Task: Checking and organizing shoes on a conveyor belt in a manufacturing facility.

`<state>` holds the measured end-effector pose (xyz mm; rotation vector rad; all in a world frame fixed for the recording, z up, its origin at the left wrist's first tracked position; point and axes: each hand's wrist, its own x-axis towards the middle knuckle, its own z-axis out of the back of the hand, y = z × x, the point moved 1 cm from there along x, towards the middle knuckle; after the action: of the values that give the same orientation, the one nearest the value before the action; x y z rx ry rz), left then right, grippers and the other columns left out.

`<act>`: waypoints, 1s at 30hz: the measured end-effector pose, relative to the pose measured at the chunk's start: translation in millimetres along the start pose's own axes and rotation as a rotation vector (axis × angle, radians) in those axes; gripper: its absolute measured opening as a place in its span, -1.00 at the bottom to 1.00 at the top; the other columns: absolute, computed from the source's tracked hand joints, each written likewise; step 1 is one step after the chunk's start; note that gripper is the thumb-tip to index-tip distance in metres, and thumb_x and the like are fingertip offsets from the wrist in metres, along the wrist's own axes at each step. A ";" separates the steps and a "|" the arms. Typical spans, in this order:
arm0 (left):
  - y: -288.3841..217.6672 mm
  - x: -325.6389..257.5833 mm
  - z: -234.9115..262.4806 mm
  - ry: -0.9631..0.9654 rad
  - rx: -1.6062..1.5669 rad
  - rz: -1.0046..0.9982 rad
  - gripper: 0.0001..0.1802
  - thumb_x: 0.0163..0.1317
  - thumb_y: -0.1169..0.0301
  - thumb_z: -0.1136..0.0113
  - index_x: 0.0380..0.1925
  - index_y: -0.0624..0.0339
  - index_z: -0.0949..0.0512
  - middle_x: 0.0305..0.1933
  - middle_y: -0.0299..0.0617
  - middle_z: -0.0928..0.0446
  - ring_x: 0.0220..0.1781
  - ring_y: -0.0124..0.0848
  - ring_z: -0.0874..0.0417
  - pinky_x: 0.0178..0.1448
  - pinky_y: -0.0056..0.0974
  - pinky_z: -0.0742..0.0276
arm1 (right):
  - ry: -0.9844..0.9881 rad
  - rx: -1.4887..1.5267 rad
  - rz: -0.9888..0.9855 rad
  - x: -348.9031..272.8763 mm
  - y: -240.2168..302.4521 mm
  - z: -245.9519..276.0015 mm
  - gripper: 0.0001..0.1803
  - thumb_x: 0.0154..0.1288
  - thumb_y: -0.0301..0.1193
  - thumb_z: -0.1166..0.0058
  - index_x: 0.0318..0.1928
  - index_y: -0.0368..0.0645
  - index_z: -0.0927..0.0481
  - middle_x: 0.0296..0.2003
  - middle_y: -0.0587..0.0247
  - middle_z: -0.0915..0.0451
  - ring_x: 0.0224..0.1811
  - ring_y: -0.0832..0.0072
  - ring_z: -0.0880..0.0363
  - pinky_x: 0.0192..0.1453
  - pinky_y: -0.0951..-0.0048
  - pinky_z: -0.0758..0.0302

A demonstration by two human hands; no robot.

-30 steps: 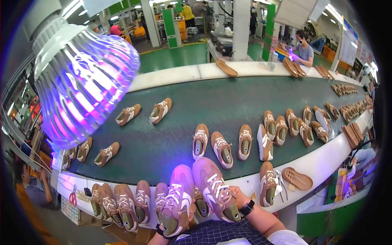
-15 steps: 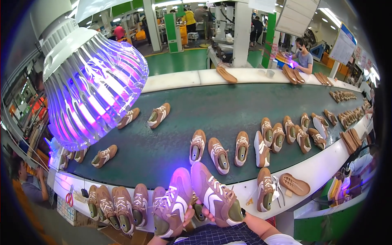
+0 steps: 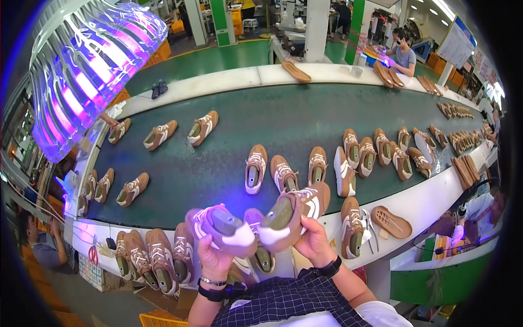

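My left hand (image 3: 216, 258) grips a brown sneaker (image 3: 222, 229) with white heel and laces, lit purple. My right hand (image 3: 315, 240) holds a matching brown sneaker (image 3: 314, 200) with white stripes. The two heels almost meet, turned toward me, with the toes pointing apart; both openings show green linings or inserts. Behind and below the held pair, another sneaker (image 3: 265, 258) is partly hidden on the white ledge (image 3: 327, 223). To my right stand an upright brown sneaker (image 3: 352, 226), metal pliers (image 3: 372, 231) and a loose brown sole (image 3: 391, 222).
A bright purple lamp (image 3: 98, 71) hangs at upper left. Several sneakers stand on the dark green conveyor belt (image 3: 229, 180), and a row of sneakers (image 3: 158, 253) lines the left ledge beside red scissors (image 3: 93, 254). Across the belt, a person (image 3: 404, 53) sits near brown soles (image 3: 388, 74).
Both held sneakers have turned from toes up and sides facing me to heels toward me, toes outward. The lamp and background have shifted as my view tilted down. A hand now touches a far-left sneaker.
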<state>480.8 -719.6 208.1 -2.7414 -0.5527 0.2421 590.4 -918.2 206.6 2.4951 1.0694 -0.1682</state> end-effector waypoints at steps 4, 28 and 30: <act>3.2 -8.8 27.6 -0.175 -0.056 0.023 -0.33 0.09 0.38 -0.17 0.26 0.13 -0.25 0.23 -0.12 -0.41 0.24 -0.17 -0.45 0.30 -0.01 -0.42 | 0.015 -0.038 0.007 -8.4 3.2 -20.1 -0.48 0.31 -0.37 -0.02 0.24 -0.20 -0.28 0.16 0.15 -0.43 0.24 0.31 -0.38 0.35 0.15 -0.32; 21.9 -14.1 45.2 -0.377 0.141 0.083 -0.48 0.14 0.32 -0.17 0.14 0.06 -0.37 0.10 -0.19 -0.50 0.13 -0.22 -0.54 0.13 -0.05 -0.57 | -0.183 -0.098 0.050 -5.9 -8.0 19.9 -0.48 0.34 -0.31 0.00 0.27 -0.11 -0.25 0.19 0.18 -0.40 0.24 0.29 -0.38 0.28 0.08 -0.40; 23.3 -13.6 48.0 -0.373 0.122 0.087 -0.49 0.15 0.32 -0.16 0.14 0.08 -0.37 0.10 -0.19 -0.50 0.13 -0.22 -0.54 0.12 -0.05 -0.57 | -0.188 -0.098 0.054 -6.2 -7.8 21.2 -0.48 0.34 -0.31 0.00 0.27 -0.11 -0.25 0.19 0.18 -0.40 0.24 0.29 -0.38 0.28 0.08 -0.40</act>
<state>465.5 -731.6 156.6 -2.6149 -0.4921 0.7917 581.7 -926.4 186.5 2.3645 0.9108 -0.3197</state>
